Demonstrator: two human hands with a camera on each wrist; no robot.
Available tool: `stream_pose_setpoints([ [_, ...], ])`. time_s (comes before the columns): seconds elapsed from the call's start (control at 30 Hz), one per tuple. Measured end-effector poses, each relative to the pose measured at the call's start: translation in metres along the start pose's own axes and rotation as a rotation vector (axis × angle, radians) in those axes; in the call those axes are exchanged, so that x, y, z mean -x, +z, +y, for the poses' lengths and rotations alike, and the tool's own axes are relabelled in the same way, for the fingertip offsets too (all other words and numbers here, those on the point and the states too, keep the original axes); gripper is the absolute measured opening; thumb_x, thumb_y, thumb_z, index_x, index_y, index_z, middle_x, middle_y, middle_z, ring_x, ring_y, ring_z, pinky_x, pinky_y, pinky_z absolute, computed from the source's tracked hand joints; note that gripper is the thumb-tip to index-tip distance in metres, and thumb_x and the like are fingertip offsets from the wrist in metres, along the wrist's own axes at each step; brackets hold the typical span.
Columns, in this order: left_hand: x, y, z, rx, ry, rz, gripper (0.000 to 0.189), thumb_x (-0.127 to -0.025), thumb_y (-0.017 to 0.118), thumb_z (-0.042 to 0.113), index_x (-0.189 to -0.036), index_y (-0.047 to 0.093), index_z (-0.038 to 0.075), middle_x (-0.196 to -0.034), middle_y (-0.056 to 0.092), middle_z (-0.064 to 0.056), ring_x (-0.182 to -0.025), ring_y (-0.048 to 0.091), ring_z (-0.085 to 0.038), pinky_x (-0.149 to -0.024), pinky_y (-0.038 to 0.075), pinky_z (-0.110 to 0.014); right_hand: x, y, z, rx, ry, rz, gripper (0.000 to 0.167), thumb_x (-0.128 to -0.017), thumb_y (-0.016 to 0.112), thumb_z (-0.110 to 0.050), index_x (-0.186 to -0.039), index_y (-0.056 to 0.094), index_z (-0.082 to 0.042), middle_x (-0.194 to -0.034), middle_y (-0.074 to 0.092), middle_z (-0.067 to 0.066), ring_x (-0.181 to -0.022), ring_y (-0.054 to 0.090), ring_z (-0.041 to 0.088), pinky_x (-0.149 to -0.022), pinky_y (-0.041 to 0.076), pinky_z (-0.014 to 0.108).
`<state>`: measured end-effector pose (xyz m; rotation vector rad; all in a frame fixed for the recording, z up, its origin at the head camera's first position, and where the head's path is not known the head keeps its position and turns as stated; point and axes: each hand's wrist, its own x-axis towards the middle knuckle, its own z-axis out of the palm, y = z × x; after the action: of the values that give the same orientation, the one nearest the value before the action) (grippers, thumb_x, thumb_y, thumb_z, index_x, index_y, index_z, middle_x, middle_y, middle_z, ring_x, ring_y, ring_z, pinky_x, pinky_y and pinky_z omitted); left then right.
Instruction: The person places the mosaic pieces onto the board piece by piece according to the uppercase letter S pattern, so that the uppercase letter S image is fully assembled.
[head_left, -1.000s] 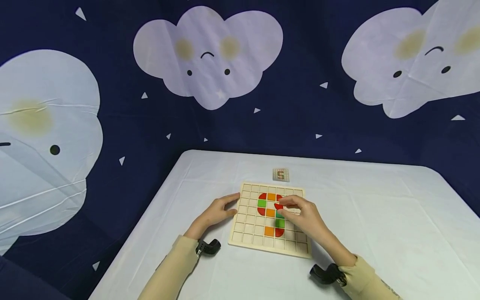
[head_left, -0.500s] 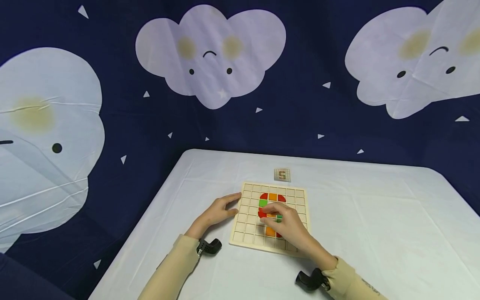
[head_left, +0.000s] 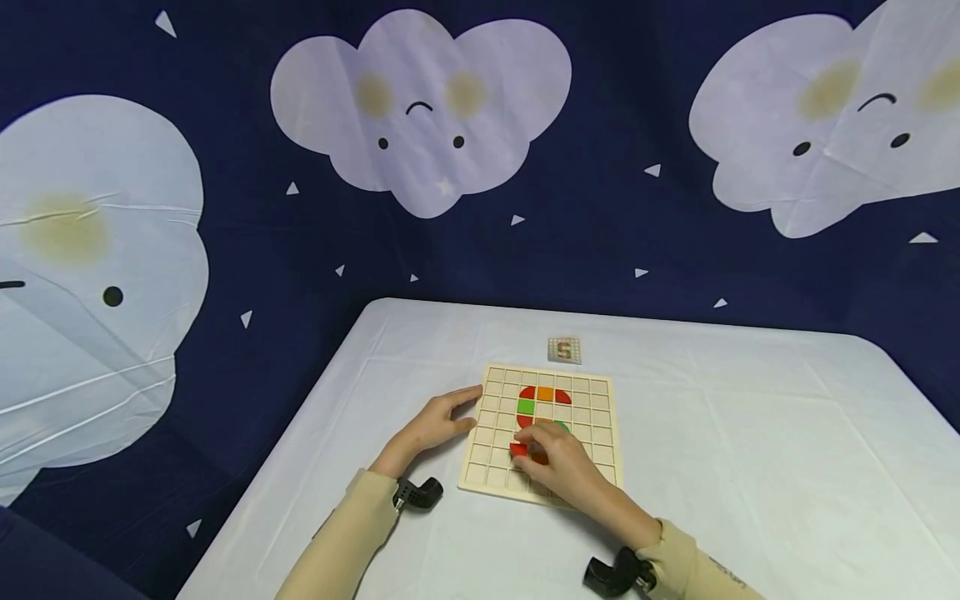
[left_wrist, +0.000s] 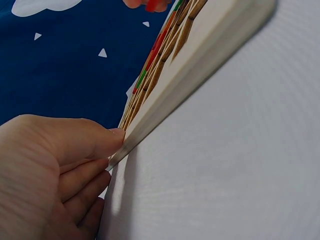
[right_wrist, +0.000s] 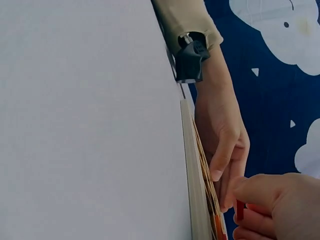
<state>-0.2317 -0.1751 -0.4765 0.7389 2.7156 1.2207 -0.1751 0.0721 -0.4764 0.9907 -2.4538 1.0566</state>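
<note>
A square wooden grid board [head_left: 491, 457] lies on the table, with flat coloured pieces set in its cells. Among them are a green square piece [head_left: 527, 407], an orange square piece [head_left: 545, 394] and red rounded pieces. My left hand [head_left: 433, 422] rests against the board's left edge, its thumb and forefinger spread along the side. Over the lower middle of the board, my right hand [head_left: 564, 463] pinches a red piece [head_left: 518, 450] between thumb and fingers. That red piece [right_wrist: 240, 210] also shows in the right wrist view. The right hand hides part of the lower pieces.
Beyond the board's far edge lies a small pattern card [head_left: 564, 350] with an S-shaped figure. A white cloth covers the table [head_left: 712, 450]. Behind it hangs a dark blue backdrop [head_left: 600, 250] with clouds and small white shapes.
My right hand has moved left across the board and then toward its near side, carrying the red piece. The left hand has stayed at the board's edge.
</note>
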Motion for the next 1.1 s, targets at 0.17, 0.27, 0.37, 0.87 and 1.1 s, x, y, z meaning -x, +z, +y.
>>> stream_pose_setpoints([
  [0.17,0.0000,-0.0002,0.0002,-0.004,0.002,0.006,0.055,-0.088,0.063,0.007,-0.139,0.045,0.000,-0.142,0.043,-0.012,-0.133,0.036,-0.029,-0.109,0.028,-0.042,0.0013,0.0029,0.0036,0.047,-0.019,-0.009,0.025,-0.079,0.077,-0.016,-0.100,0.067,-0.007,-0.098,0.064,0.000,-0.089,0.057,0.014,-0.074,0.052,0.030],
  [0.27,-0.0001,-0.0005,0.0005,0.000,0.009,0.010,0.055,-0.088,0.063,0.006,-0.139,0.045,0.000,-0.142,0.044,-0.013,-0.133,0.036,-0.029,-0.109,0.029,-0.043,0.0023,0.0035,0.0049,0.086,-0.025,-0.014,0.025,-0.079,0.077,-0.018,-0.100,0.068,-0.007,-0.098,0.065,0.001,-0.094,0.058,0.018,-0.079,0.052,0.033],
  [0.37,-0.0003,-0.0004,0.0003,0.001,0.013,0.010,0.054,-0.087,0.063,0.006,-0.138,0.045,-0.001,-0.142,0.044,-0.013,-0.132,0.036,-0.030,-0.109,0.029,-0.043,0.0031,0.0040,0.0057,0.122,-0.027,-0.027,0.026,-0.079,0.077,-0.020,-0.100,0.068,-0.008,-0.098,0.066,0.001,-0.097,0.058,0.019,-0.082,0.052,0.035],
  [0.87,0.0001,0.0008,-0.0012,0.019,0.015,0.009,0.054,-0.087,0.063,0.004,-0.138,0.045,-0.002,-0.142,0.044,-0.014,-0.133,0.036,-0.029,-0.109,0.029,-0.042,0.0033,0.0031,0.0045,0.144,-0.003,-0.077,0.026,-0.079,0.077,-0.023,-0.100,0.068,-0.010,-0.099,0.065,0.000,-0.098,0.058,0.018,-0.084,0.051,0.035],
  [1.1,0.0001,0.0002,-0.0007,0.021,0.017,0.006,0.054,-0.087,0.062,0.004,-0.138,0.045,-0.002,-0.142,0.044,-0.014,-0.133,0.036,-0.029,-0.109,0.029,-0.042,0.0037,0.0031,0.0041,0.136,-0.004,-0.071,0.027,-0.079,0.077,-0.023,-0.100,0.068,-0.010,-0.099,0.065,0.000,-0.099,0.058,0.018,-0.084,0.052,0.035],
])
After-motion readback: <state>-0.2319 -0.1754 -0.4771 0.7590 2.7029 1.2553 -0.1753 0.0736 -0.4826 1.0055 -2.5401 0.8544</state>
